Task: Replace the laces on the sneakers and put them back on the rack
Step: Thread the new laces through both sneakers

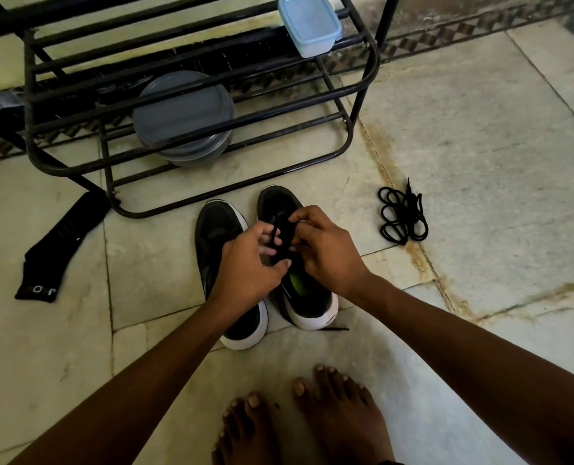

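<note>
A black lace (274,233) runs upward between the two hands, over the throat of a black, white-soled sneaker (280,200) that stands on the stone floor (480,146) with its toe towards the shoe rack (363,85). The left hand (252,263) has its fingers curled, with the strand passing between them. The right hand (326,253) meets it from the other side, its fingertips pinched on the same lace. Both hands cover the eyelets, so how far the lacing goes cannot be told. A yellow-green insole (294,283) shows in the shoe's opening, and a thin lace end (337,328) lies on the floor by its heel.

The other sneaker (216,229) stands just beside it on the person's left, parallel, partly under the left wrist.

Well to the right, a coiled black lace (401,216) lies on the floor. To the left lies a black sock (64,246).

The rack is black metal tubing. A stack of grey plates (183,119) sits on a lower tier, and a pale blue lidded container (309,25) sits on an upper one. The person's bare feet (339,417) show at the bottom edge.
</note>
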{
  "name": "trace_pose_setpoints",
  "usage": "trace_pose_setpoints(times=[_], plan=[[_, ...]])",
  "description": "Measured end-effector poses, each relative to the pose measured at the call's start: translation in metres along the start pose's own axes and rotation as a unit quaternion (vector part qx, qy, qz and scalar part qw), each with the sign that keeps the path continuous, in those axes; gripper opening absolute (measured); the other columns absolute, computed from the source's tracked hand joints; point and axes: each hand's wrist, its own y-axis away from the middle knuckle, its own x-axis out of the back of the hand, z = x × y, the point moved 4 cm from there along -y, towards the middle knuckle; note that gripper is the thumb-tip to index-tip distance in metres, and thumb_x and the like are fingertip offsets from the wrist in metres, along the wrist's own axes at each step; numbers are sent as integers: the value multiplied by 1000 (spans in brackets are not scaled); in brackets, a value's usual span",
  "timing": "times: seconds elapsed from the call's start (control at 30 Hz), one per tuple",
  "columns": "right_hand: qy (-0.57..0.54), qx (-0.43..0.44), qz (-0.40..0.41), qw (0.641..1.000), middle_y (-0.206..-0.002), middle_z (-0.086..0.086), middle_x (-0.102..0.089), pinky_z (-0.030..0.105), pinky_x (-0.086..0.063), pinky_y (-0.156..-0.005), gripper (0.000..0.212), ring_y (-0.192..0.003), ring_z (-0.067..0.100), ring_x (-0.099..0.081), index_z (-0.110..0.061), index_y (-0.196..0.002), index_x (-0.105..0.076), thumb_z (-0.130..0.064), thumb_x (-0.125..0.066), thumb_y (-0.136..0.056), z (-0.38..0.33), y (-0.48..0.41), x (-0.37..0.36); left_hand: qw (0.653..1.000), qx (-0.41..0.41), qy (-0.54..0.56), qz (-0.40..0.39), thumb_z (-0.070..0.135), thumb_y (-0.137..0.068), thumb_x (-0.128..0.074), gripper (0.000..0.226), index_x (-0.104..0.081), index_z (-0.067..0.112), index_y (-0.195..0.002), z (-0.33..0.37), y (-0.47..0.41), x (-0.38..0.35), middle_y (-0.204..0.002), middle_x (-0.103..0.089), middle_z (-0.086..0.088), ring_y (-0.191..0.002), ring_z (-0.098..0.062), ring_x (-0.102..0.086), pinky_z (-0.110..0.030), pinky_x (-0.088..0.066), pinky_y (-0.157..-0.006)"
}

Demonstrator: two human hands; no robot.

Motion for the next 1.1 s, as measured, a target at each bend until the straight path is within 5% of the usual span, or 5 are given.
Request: trace_pose_setpoints(times=[0.37, 0.5, 0.63, 0.87, 1.1], plan=[[-350, -152, 136, 914, -81, 13, -65, 41, -56, -66, 9, -71, 21, -68, -3, -96, -45, -5, -48, -105, -21, -8, 50, 998, 43, 0, -40, 9, -80, -80, 34, -61, 26, -103, -6, -9, -4, -103, -66, 13, -87, -2, -68, -9, -51, -60], [-64, -80, 38, 994, -74, 3, -53, 33, -38, -57, 19, -63, 14, -48, -12, -89, -47, -22, -59, -100, -11, -27, 73, 999, 39, -2, -36, 8, -81, -80, 32, -62, 24, -102, -6, -8, -5, -104, -65, 11, -86, -3, -67, -6, -48, -61], [173, -103, -215, 956, -84, -1, -55, 35, -52, -71, 23, -86, 23, -62, -25, -97, -67, -43, -76, -86, 9, -28, 70, 999, 35, 9, -33, 5, -80, -80, 33, -64, 23, -102, -6, -8, -5, -103, -67, 8, -83, -4, -68, -7, -49, -59], [-132, -60, -88, 986, -55, -20, -59, 8, -36, -56, 23, -56, -1, -56, -8, -78, -74, -19, -68, -97, -14, -31, 116, 999, 33, -8, -42, 8, -80, -84, 42, -65, 19, -116, -11, -12, -7, -105, -66, 9, -88, -6, -68, -7, -51, -66], [-194, 6, -163, 967, -68, -4, -68, 21, -46, -61, 18, -61, 7, -60, -9, -81, -75, -17, -70, -96, -44, -25, 113, 998, -14, -51, -42, 7, -79, -84, 50, -61, 39, -111, 2, -10, -6, -103, -59, 7, -83, -7, -62, -17, -52, -67]])
